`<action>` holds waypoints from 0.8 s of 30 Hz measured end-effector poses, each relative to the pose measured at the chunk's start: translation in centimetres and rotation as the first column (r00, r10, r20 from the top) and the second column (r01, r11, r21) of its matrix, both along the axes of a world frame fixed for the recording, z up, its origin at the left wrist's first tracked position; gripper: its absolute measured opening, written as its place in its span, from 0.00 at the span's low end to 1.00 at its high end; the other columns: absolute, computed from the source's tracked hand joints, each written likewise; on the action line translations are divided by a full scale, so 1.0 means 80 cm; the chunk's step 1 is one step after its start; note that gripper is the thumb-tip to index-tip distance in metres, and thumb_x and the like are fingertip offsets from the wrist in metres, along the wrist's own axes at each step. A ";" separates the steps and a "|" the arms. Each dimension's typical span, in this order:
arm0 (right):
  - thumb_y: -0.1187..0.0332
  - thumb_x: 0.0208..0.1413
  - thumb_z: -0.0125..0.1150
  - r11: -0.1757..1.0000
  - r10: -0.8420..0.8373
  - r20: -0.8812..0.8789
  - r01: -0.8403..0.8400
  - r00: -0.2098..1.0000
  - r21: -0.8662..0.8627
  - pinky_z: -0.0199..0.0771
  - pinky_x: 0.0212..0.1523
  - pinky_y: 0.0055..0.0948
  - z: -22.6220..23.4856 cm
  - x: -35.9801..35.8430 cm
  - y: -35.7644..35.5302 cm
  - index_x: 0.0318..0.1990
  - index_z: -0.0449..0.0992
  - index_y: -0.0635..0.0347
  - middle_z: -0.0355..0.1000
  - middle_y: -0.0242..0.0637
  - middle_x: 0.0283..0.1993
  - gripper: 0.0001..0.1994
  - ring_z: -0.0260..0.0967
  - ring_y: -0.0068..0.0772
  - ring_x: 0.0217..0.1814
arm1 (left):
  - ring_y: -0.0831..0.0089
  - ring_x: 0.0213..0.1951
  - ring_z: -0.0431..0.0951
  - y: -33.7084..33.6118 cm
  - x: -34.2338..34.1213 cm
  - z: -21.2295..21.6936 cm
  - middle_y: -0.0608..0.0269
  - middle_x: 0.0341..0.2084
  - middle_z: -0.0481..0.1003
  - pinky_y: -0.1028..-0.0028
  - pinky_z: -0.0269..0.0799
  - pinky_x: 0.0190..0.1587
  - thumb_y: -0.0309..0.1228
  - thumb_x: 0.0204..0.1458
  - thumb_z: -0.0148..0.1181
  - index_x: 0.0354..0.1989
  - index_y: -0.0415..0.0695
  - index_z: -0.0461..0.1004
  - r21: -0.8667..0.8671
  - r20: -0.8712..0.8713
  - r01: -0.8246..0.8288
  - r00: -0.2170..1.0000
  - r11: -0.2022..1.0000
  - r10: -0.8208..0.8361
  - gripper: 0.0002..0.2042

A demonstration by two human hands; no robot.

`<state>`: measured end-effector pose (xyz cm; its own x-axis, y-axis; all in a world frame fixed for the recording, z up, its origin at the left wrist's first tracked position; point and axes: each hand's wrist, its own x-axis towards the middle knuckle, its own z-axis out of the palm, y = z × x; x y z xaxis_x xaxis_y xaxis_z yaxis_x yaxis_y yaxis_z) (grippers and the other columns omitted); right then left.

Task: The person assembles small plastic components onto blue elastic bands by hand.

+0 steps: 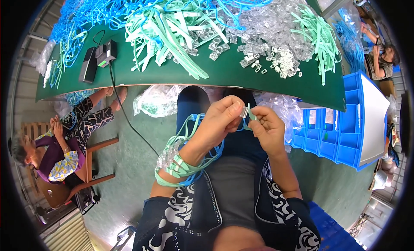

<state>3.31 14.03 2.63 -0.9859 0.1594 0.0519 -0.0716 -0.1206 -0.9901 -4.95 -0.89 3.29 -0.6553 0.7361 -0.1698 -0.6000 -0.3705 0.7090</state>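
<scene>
My left hand (pixel 221 118) pinches a small clear plastic buckle (pixel 244 112) between thumb and fingers, in front of my lap. Close beside it, my right hand (pixel 270 129) is closed on a pale green strap (pixel 251 114), whose end stands up at the buckle. Whether the strap passes through the buckle is too small to tell. Finished-looking loops of green and blue straps (pixel 183 168) with clear buckles hang around my left wrist and forearm.
The green table (pixel 116 74) ahead bears pale green straps (pixel 168 35), blue straps (pixel 90 13), clear buckles (pixel 267 22), white pieces (pixel 284 63) and a black device (pixel 89 64) with a cable. Blue bins (pixel 332 130) stand right. A seated person (pixel 64 151) is at left.
</scene>
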 end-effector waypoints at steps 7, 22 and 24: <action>0.78 0.51 0.57 0.995 -0.014 -0.041 0.018 0.999 0.100 0.57 0.25 0.13 -0.012 0.009 0.001 0.42 0.70 0.67 0.67 0.26 0.27 0.10 0.59 0.10 0.25 | 0.85 0.17 0.51 -0.003 0.012 -0.002 0.73 0.16 0.56 0.84 0.45 0.18 0.41 0.58 0.49 0.37 0.42 0.67 0.155 0.186 0.011 0.982 0.988 -0.040 0.13; 0.78 0.50 0.58 0.993 -0.066 -0.084 0.074 0.994 0.087 0.58 0.23 0.14 -0.001 -0.003 -0.012 0.38 0.72 0.65 0.67 0.25 0.25 0.08 0.58 0.11 0.24 | 0.86 0.17 0.52 -0.003 0.012 -0.005 0.73 0.16 0.56 0.86 0.46 0.18 0.39 0.57 0.50 0.37 0.43 0.66 0.163 0.228 -0.012 0.973 0.987 -0.026 0.11; 0.78 0.50 0.58 0.977 -0.101 -0.091 0.116 0.991 0.178 0.59 0.25 0.15 -0.005 -0.004 -0.018 0.39 0.71 0.66 0.66 0.25 0.26 0.08 0.58 0.11 0.25 | 0.86 0.17 0.53 -0.005 0.018 -0.004 0.74 0.16 0.57 0.85 0.48 0.18 0.38 0.57 0.52 0.36 0.43 0.67 0.111 0.192 -0.014 0.981 0.994 -0.008 0.10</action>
